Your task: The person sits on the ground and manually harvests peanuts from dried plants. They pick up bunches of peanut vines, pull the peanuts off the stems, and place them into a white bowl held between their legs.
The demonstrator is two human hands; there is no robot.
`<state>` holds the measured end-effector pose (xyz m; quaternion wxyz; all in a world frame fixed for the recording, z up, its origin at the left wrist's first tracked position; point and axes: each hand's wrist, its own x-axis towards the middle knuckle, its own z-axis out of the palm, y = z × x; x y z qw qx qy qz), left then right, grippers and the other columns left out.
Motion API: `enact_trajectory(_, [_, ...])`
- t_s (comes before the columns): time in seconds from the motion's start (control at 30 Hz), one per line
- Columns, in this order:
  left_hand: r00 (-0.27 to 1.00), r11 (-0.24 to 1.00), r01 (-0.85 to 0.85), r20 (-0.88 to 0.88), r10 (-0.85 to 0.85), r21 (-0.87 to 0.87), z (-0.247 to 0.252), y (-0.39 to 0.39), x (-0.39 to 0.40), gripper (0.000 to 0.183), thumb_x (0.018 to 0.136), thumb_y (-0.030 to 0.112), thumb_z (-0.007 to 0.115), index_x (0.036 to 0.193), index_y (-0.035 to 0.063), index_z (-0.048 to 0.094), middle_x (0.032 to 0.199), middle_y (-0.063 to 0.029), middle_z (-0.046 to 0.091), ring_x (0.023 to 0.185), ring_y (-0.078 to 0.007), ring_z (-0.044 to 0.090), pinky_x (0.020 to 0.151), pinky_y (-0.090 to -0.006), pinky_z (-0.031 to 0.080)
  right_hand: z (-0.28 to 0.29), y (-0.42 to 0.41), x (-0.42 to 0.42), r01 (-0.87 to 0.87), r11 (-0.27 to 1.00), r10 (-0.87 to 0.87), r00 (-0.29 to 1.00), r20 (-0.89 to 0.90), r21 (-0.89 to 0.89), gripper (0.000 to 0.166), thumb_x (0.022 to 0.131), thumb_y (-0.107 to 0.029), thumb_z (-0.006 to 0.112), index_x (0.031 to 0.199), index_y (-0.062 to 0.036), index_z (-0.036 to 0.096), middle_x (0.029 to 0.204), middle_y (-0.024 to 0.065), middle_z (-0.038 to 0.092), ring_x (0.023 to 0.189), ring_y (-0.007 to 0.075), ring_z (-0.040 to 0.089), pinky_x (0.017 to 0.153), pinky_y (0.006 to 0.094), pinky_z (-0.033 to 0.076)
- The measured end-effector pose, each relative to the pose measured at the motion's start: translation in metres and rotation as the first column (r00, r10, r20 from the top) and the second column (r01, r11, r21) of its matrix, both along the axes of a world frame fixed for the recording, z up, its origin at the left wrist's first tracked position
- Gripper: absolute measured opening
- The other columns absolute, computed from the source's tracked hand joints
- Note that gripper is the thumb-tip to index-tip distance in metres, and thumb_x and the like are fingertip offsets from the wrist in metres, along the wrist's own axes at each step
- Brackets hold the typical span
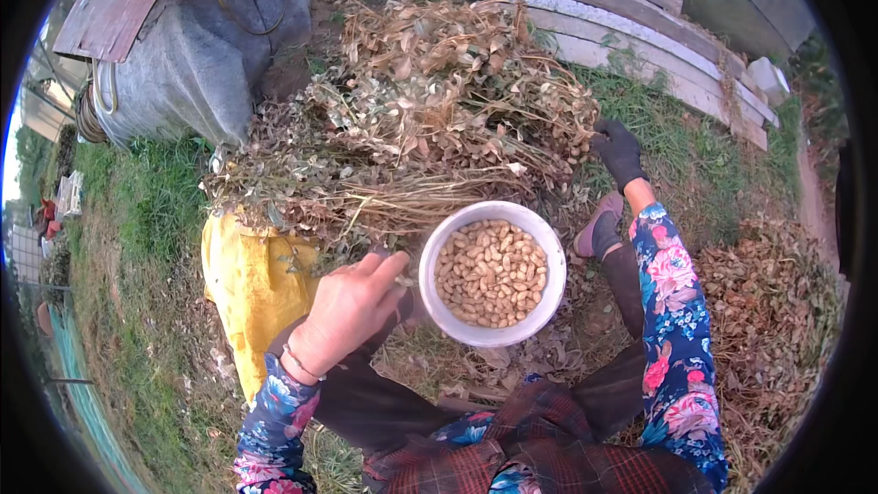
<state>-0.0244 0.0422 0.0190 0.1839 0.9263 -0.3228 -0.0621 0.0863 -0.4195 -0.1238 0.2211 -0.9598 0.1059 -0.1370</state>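
A white bucket (426,267) with peanuts in their shells (491,273) stands between my knees. Bare but for a bracelet at the wrist, my left hand (357,305) is just left of the bucket, its fingers curled; a small pale thing shows at the fingertips, too unclear to name. My right hand (617,151), in a dark glove, is at the right edge of a heap of dried peanut plants (425,103). Its fingers are partly hidden by the plants, and whether they grip a stem cannot be told.
A yellow sack (254,288) lies left of my leg. Behind the heap, to the left, a grey cover (192,55) drapes a bulky thing. Wooden boards (617,48) lie at the back right. More dried plants (761,302) are piled at the right.
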Motion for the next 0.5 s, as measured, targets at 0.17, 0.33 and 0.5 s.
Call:
enact_trajectory(0.17, [0.899, 0.897, -0.372, 0.146, 0.412, -0.236, 0.066, 0.075, 0.07, 0.054, 0.08, 0.004, 0.057, 0.13, 0.0118, 0.037, 0.078, -0.0056, 0.058, 0.062, -0.0095, 0.056, 0.057, -0.0254, 0.047, -0.057, 0.024, -0.087, 0.014, 0.917, 0.135, 0.93, -0.342, 0.399, 0.04, 0.072, -0.029, 0.067, 0.101, -0.0037, 0.06, 0.091, 0.0105, 0.064, 0.083, 0.0221, 0.061, 0.074, 0.0306, 0.047])
enact_trajectory(0.33, [0.679, 0.705, -0.626, 0.211, 0.703, -0.335, 0.127, 0.223, 0.135, 0.043, 0.085, 0.015, 0.053, 0.127, 0.0088, 0.043, 0.07, -0.0018, 0.055, 0.057, -0.0088, 0.053, 0.052, -0.022, 0.044, -0.104, 0.07, -0.153, 0.005, 0.678, 0.381, 0.853, -0.356, 0.735, 0.052, 0.069, -0.032, 0.069, 0.109, -0.0014, 0.057, 0.096, 0.0141, 0.064, 0.088, 0.0237, 0.061, 0.079, 0.0324, 0.045])
enact_trajectory(0.5, [0.838, 0.704, -0.512, -0.106, 0.535, -0.493, 0.07, 0.109, 0.089, 0.028, 0.084, 0.009, 0.052, 0.111, 0.0035, 0.053, 0.069, -0.0001, 0.052, 0.058, -0.0071, 0.052, 0.053, -0.02, 0.043, -0.086, 0.101, -0.193, 0.156, 0.805, 0.093, 0.92, -0.381, 0.572, 0.047, 0.066, -0.023, 0.059, 0.111, -0.0089, 0.056, 0.095, 0.0195, 0.062, 0.087, 0.0318, 0.061, 0.076, 0.0393, 0.047])
